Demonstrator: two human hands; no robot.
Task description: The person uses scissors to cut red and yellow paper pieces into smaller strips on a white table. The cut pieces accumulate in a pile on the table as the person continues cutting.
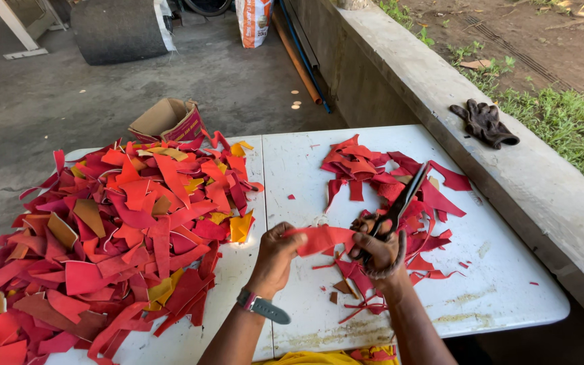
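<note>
My left hand (276,255) pinches one end of a red leather scrap (324,238) held above the white table (508,284). A watch sits on that wrist. My right hand (378,251) grips black scissors (400,203) by the handles, blades pointing up and to the right, at the scrap's right end. Whether the blades are open I cannot tell. A big heap of red, orange and yellow scraps (116,236) covers the table's left half. A smaller pile of red pieces (386,179) lies behind the scissors, with thin trimmings (359,304) under my right wrist.
A concrete ledge (508,162) runs along the table's right side with a dark glove (484,123) on it, grass beyond. An open cardboard box (167,120) stands on the floor behind the table. A sack (254,20) and pipes (299,57) lean at the wall.
</note>
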